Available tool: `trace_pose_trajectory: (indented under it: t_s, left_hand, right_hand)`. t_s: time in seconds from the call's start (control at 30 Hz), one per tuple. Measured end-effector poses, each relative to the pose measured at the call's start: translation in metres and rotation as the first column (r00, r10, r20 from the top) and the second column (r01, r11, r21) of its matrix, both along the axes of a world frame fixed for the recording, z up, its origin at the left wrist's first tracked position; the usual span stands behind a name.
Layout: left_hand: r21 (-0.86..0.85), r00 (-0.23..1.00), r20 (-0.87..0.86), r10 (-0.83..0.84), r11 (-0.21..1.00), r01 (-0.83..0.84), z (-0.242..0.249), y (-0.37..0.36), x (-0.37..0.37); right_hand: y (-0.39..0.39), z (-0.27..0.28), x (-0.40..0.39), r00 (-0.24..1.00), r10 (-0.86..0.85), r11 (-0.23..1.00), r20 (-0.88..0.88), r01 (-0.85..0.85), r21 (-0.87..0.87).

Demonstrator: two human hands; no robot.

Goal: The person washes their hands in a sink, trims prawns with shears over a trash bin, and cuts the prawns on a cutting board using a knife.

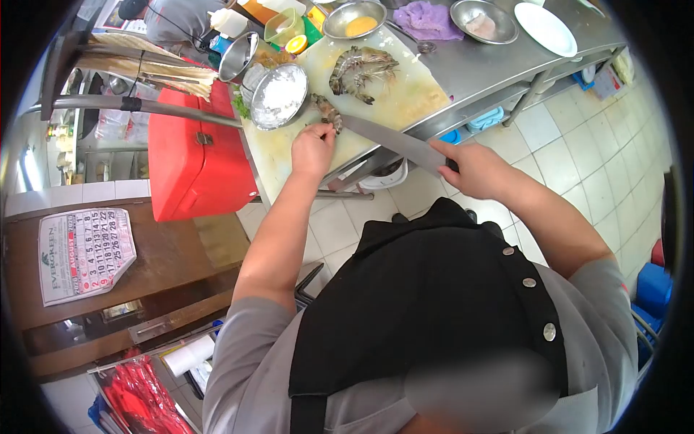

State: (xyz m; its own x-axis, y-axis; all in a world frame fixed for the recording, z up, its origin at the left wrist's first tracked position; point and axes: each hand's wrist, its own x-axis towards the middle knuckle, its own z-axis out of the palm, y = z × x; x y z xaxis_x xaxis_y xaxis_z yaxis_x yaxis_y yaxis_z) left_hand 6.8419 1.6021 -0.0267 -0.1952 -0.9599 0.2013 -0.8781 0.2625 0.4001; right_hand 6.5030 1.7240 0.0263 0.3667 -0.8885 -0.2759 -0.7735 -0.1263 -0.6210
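Holding white powder (282, 92), a bowl (264, 121) sits near left hand (314, 150) pinching prawn (327, 112) and right hand (477, 171) gripping knife (396, 140).

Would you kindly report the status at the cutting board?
Left hand holding one shrimp. Right hand gripping knife, tip beside shrimp. Metal bowl nearby, blade unobstructed.

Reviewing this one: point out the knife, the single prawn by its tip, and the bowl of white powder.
Knife (394, 140): head view, middle of the blade.
Single prawn (327, 111): head view, middle of its body.
Bowl of white powder (266, 119): head view, bare inner wall.
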Motion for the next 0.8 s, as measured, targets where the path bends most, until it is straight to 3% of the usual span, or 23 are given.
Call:
trace_pose_trajectory:
  t_s: [0.1, 0.2, 0.3, 0.4, 0.6, 0.8]
  left_hand:
    - [-0.054, 1.000, 0.009, -0.018, 0.998, 0.018, -0.002, 0.000, 0.000]
    - [-0.035, 0.998, 0.016, 0.065, 0.997, -0.064, 0.002, 0.003, -0.009]
    - [0.132, 0.990, -0.001, 0.138, 0.982, -0.136, 0.018, 0.002, -0.014]
    - [-0.006, 1.000, -0.005, -0.018, 1.000, 0.018, 0.011, 0.006, 0.000]
    - [-0.068, 1.000, -0.013, -0.014, 0.998, 0.013, 0.003, 0.009, 0.000]
    - [-0.018, 0.996, 0.076, 0.036, 0.999, -0.035, 0.007, 0.005, -0.009]
  right_hand:
    - [0.016, 0.000, -0.004, 0.999, -0.015, 0.996, -0.035, 0.018, 0.089]
    - [0.012, -0.005, 0.012, 0.999, -0.038, 0.991, -0.012, 0.039, 0.132]
    - [0.007, -0.014, 0.012, 0.998, -0.030, 0.998, 0.058, 0.027, 0.065]
    - [0.005, -0.013, 0.008, 0.999, -0.021, 0.999, 0.026, 0.020, 0.030]
    - [0.023, -0.001, 0.009, 0.999, -0.038, 0.986, -0.024, 0.041, 0.161]
    - [0.018, -0.019, 0.022, 0.989, -0.079, 0.993, 0.128, 0.067, 0.096]
